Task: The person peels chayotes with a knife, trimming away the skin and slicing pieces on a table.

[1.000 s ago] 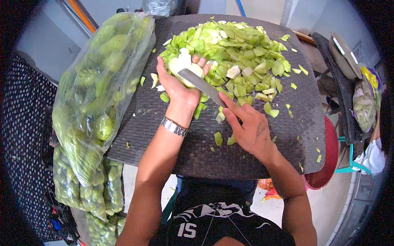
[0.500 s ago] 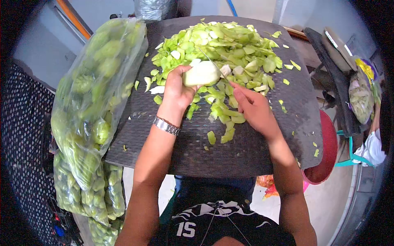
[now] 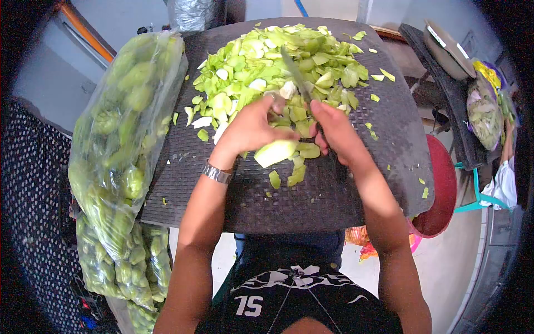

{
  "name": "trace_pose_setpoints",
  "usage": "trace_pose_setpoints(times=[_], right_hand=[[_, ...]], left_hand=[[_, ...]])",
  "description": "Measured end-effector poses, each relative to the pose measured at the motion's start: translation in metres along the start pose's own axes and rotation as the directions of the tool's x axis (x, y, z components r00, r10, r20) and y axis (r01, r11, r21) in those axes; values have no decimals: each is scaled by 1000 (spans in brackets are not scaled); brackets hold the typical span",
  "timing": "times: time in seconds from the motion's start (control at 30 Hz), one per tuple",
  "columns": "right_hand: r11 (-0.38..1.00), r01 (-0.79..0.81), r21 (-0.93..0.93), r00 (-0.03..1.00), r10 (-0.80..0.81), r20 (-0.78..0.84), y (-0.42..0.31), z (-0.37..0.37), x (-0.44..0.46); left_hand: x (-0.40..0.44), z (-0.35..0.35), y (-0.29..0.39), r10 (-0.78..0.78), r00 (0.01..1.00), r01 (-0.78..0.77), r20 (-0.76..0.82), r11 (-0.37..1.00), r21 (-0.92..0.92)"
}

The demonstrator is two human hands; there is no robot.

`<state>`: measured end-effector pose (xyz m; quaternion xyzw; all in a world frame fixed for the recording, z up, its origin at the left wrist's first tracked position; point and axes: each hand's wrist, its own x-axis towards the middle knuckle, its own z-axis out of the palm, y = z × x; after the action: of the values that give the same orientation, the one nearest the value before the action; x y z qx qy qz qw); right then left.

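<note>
My right hand [image 3: 335,131] is closed round the handle of a knife [image 3: 297,72]. Its blade points up and away over a heap of green peelings [image 3: 250,61]. To the left, my left hand [image 3: 253,125] is open and slightly blurred, with thumb and fingers curved apart above the peelings. Just below its thumb is a pale green piece [image 3: 276,153], apparently the peeled chayote, near the table's front; whether the hand touches it cannot be made out. Small white chunks [image 3: 287,89] lie in the heap between hands and blade.
A long clear bag of green chayotes [image 3: 130,122] leans on the left side of the dark woven table [image 3: 267,211]. More filled bags [image 3: 128,267] stand below it. At right are a red tub [image 3: 442,183], a bagged vegetable bundle [image 3: 484,119] and another person's arm [image 3: 509,145].
The pale peeled chayote has left my left hand's grasp, and that hand has opened and come nearer. My right hand still holds the knife, its blade now apart from the chayote.
</note>
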<state>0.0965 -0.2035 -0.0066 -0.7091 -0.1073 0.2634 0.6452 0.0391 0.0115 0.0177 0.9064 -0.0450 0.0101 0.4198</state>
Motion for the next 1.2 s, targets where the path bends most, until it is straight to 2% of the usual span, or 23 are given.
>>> trace_pose_setpoints(times=[0.03,0.07,0.17,0.2,0.3,0.33,0.37,0.43,0.47,0.5,0.53,0.57,0.63,0.67,0.73,0.77,0.87,0.93,0.97,1.0,1.07,1.1,1.2], right_hand=[[1000,20,15,999,-20,-26,-2,-4,0],[999,43,28,998,-41,-53,-4,-8,0],[996,63,63,993,-56,-100,-4,-18,5],[995,67,71,992,-59,-109,-3,-20,7],[989,37,145,992,-19,-121,3,-26,12],[983,27,180,992,-5,-123,2,-27,13],[977,18,212,992,9,-124,2,-29,14],[961,26,275,995,2,-102,7,-34,19],[953,11,302,995,19,-95,8,-36,20],[943,-9,333,996,39,-83,12,-37,23],[941,39,337,996,-10,-87,19,-39,30],[942,7,336,994,29,-102,18,-39,30],[943,-56,327,987,102,-125,12,-37,29],[945,-72,320,986,117,-122,11,-40,32],[948,-63,313,989,103,-110,18,-43,37],[951,-46,307,992,79,-97,23,-45,43],[952,-43,303,995,69,-75,32,-48,47],[948,-80,308,992,105,-67,29,-49,46],[945,-97,311,991,122,-61,25,-49,44],[944,-112,312,989,136,-54,24,-49,43],[939,-152,308,985,171,-35,17,-51,39],[938,-172,302,982,189,-29,13,-51,38],[933,-227,278,970,242,-18,4,-52,34]], left_hand=[[-7,-4,9,44,995,-66,89,964,256],[-10,2,2,73,994,-98,82,929,356],[-18,9,19,-9,992,-59,125,845,531],[-20,12,26,-43,992,-27,117,843,537],[-16,17,25,9,991,-75,130,856,512],[-12,18,25,22,995,-73,101,844,532],[-8,19,26,-21,999,2,30,849,528],[1,6,42,-36,994,66,-106,955,289],[10,1,49,-117,984,116,-135,993,-11],[18,1,69,-216,965,147,-151,916,-374],[31,10,83,-190,962,25,-198,779,-627],[49,24,97,-176,950,-115,-256,567,-816],[84,57,114,-8,992,-118,-126,302,-946],[99,88,122,3,979,-180,-205,490,-853],[111,140,155,82,993,-110,-82,435,-894],[103,151,173,184,978,61,98,198,-978],[69,151,193,178,941,188,288,432,-882],[59,126,182,175,966,-23,191,794,-607],[54,112,174,186,972,-116,142,910,-398],[54,108,154,319,948,-308,21,930,-200],[27,73,154,504,862,-507,56,851,139],[12,58,162,580,808,-582,105,756,299],[-23,30,195,600,748,-624,285,488,610]])
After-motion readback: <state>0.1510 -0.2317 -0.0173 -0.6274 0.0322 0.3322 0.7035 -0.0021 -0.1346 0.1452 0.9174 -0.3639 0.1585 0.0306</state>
